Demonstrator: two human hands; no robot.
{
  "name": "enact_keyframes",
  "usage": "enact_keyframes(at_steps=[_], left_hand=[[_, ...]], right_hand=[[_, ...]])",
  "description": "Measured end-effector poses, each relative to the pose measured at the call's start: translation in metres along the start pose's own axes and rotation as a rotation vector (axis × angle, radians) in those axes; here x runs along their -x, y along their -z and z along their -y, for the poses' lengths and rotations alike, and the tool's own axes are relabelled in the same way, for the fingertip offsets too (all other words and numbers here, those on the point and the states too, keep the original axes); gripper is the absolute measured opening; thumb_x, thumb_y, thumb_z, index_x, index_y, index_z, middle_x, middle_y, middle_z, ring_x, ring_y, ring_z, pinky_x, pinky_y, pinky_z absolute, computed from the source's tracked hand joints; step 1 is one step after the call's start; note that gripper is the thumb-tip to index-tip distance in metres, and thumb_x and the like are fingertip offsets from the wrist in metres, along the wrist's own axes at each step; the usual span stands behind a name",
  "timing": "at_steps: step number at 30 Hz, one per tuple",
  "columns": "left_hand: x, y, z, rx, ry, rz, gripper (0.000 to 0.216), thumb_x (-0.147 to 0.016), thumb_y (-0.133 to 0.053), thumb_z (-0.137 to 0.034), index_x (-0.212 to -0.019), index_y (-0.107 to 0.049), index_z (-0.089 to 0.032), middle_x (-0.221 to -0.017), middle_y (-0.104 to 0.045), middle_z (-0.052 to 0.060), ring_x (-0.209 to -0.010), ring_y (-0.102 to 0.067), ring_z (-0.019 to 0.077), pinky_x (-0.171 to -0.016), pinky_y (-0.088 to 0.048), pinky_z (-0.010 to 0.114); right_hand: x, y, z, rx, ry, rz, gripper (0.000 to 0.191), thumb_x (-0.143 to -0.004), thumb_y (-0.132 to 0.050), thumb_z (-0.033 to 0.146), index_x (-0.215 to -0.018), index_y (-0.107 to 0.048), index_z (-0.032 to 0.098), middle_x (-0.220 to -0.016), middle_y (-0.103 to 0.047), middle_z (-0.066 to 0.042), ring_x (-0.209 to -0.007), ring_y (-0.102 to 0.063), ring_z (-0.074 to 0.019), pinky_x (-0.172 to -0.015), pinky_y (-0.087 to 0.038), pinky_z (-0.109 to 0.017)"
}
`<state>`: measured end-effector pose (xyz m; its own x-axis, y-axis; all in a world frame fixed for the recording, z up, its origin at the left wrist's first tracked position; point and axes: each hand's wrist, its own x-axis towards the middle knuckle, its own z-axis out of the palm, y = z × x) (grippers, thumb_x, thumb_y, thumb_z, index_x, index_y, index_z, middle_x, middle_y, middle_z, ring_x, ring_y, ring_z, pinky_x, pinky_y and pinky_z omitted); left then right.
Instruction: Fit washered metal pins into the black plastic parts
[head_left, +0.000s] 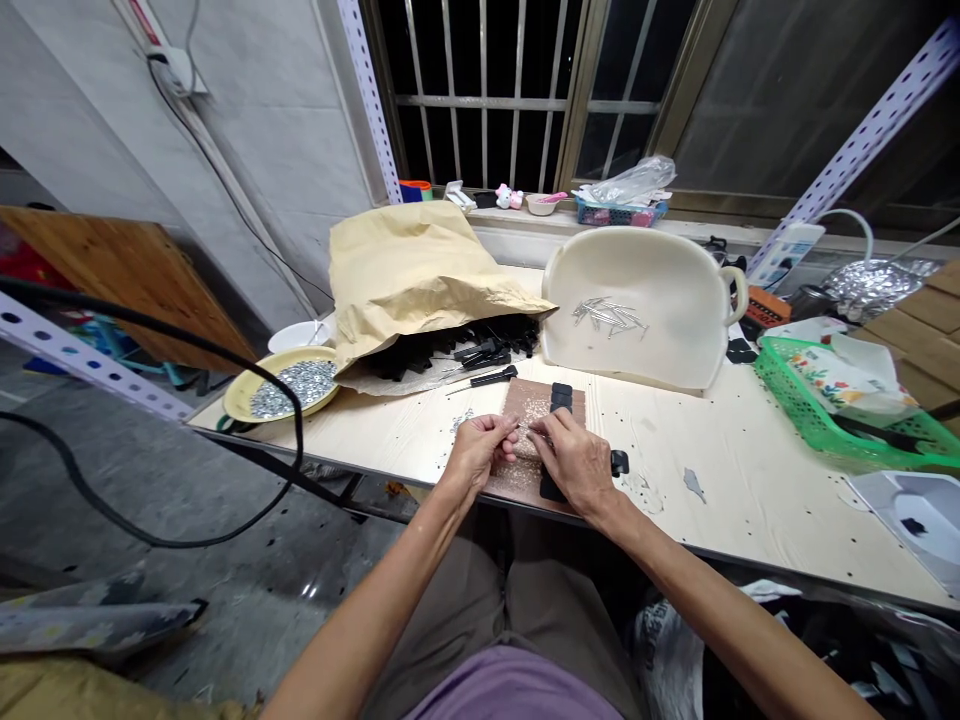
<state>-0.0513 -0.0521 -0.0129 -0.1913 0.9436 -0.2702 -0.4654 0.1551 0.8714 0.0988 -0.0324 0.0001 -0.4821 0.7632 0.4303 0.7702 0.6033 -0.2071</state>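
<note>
Board (519, 486), brown with pale speckling, lies at the near edge of the worktable (772, 500); all positions below refer to it. Left hand (480, 452): over the left side of the board, thumb and index finger brought together, remaining fingers curled. Right hand (576, 458): over the right side, thumb and fingers bent toward the left fingertips, a narrow gap between. Whether either hand grips a part cannot be told; anything there is too small to resolve. Black pieces (561, 397) lie along the right side of the board, partly covered by the right hand. A small black fitting (619, 462) lies just right of the board; small metal bits (463, 420) are scattered just left of it.

Step in hand, as judged: fine two-handed work on a small part above the board. The next move appears to call for fingertip alignment, wrists steady, pressure light.

Beyond the board, to the left: a loose black part (493, 377), then a paper sack (420, 255), its mouth showing black parts (480, 352); farther left, a yellow bowl (238, 393) of small metal pieces (300, 388). Beyond, to the right: a white tub (645, 355) holding thin metal pins (611, 315). Farthest beyond: a barred window (491, 102).
</note>
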Motion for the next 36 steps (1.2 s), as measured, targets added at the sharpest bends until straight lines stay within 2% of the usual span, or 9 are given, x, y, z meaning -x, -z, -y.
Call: enact_keyframes(at_steps=[3, 6, 9, 12, 16, 22, 27, 33, 36], left_hand=[[0.0, -0.001, 0.001, -0.028, -0.026, -0.001, 0.035, -0.058, -0.08, -0.039, -0.065, -0.061, -0.01, -0.054, -0.059, -0.001, -0.039, -0.046, 0.0037, -0.038, -0.044, 0.016], [-0.001, 0.0, 0.002, -0.031, -0.043, -0.004, 0.037, -0.057, -0.081, -0.039, -0.066, -0.062, -0.01, -0.054, -0.058, -0.002, -0.039, -0.046, 0.0036, -0.038, -0.043, 0.016], [-0.003, 0.002, 0.004, -0.048, -0.028, 0.002, 0.037, -0.057, -0.08, -0.04, -0.064, -0.06, -0.01, -0.054, -0.058, -0.002, -0.039, -0.046, 0.0034, -0.037, -0.042, 0.016], [-0.004, 0.006, 0.005, -0.067, -0.011, 0.009, 0.037, -0.057, -0.08, -0.041, -0.064, -0.06, -0.01, -0.054, -0.058, -0.001, -0.038, -0.046, 0.0035, -0.037, -0.042, 0.016], [-0.005, 0.008, 0.004, -0.045, 0.024, 0.025, 0.038, -0.056, -0.081, -0.041, -0.062, -0.059, -0.011, -0.05, -0.056, -0.003, -0.036, -0.044, 0.0025, -0.036, -0.039, 0.015], [-0.007, 0.011, 0.002, -0.046, 0.045, 0.016, 0.039, -0.055, -0.08, -0.043, -0.062, -0.058, -0.011, -0.049, -0.056, -0.003, -0.034, -0.044, 0.0027, -0.035, -0.038, 0.015], [-0.007, 0.014, -0.002, -0.099, 0.054, 0.02, 0.039, -0.057, -0.079, -0.044, -0.06, -0.057, -0.012, -0.044, -0.053, -0.003, -0.032, -0.045, 0.0042, -0.033, -0.035, 0.015], [-0.007, 0.012, -0.002, -0.081, 0.016, 0.008, 0.039, -0.057, -0.079, -0.044, -0.061, -0.057, -0.012, -0.047, -0.055, -0.003, -0.033, -0.043, 0.0031, -0.035, -0.037, 0.015], [-0.009, 0.011, -0.001, -0.077, -0.003, 0.004, 0.039, -0.058, -0.079, -0.044, -0.06, -0.058, -0.011, -0.049, -0.056, -0.003, -0.033, -0.044, 0.0029, -0.035, -0.036, 0.015]], right_hand=[[0.0, 0.002, -0.001, 0.024, 0.021, 0.009, 0.029, -0.096, -0.037, 0.036, -0.088, -0.06, 0.021, -0.085, -0.061, -0.001, -0.073, -0.057, -0.0117, -0.055, -0.029, -0.024], [0.0, 0.002, -0.001, -0.041, -0.015, 0.034, 0.022, -0.095, -0.041, 0.037, -0.095, -0.059, 0.023, -0.09, -0.062, 0.0, -0.072, -0.058, -0.011, -0.053, -0.03, -0.023], [0.0, 0.0, -0.002, -0.042, -0.005, 0.046, 0.023, -0.095, -0.041, 0.037, -0.096, -0.059, 0.023, -0.094, -0.06, -0.001, -0.071, -0.057, -0.0113, -0.053, -0.031, -0.023], [-0.001, -0.003, -0.004, -0.042, 0.0, 0.064, 0.028, -0.096, -0.036, 0.037, -0.093, -0.06, 0.023, -0.088, -0.059, -0.001, -0.071, -0.057, -0.0119, -0.054, -0.033, -0.023], [-0.004, -0.006, -0.005, -0.16, 0.006, 0.085, 0.022, -0.094, -0.042, 0.036, -0.096, -0.06, 0.023, -0.09, -0.058, -0.002, -0.072, -0.057, -0.0121, -0.057, -0.037, -0.022], [-0.006, -0.006, -0.005, 0.021, 0.066, 0.075, 0.03, -0.097, -0.035, 0.034, -0.091, -0.063, 0.023, -0.084, -0.056, -0.002, -0.067, -0.054, -0.0112, -0.051, -0.031, -0.023], [-0.01, -0.007, -0.005, -0.174, 0.033, 0.105, 0.022, -0.095, -0.042, 0.035, -0.093, -0.061, 0.024, -0.087, -0.059, 0.0, -0.074, -0.057, -0.0116, -0.057, -0.036, -0.021], [-0.012, -0.008, -0.002, -0.062, 0.042, 0.081, 0.026, -0.095, -0.039, 0.034, -0.091, -0.062, 0.022, -0.088, -0.057, -0.002, -0.066, -0.054, -0.0108, -0.05, -0.032, -0.022], [-0.015, -0.012, -0.007, -0.245, -0.008, 0.095, 0.025, -0.094, -0.042, 0.034, -0.088, -0.062, 0.021, -0.081, -0.057, -0.001, -0.069, -0.055, -0.0117, -0.056, -0.037, -0.022]])
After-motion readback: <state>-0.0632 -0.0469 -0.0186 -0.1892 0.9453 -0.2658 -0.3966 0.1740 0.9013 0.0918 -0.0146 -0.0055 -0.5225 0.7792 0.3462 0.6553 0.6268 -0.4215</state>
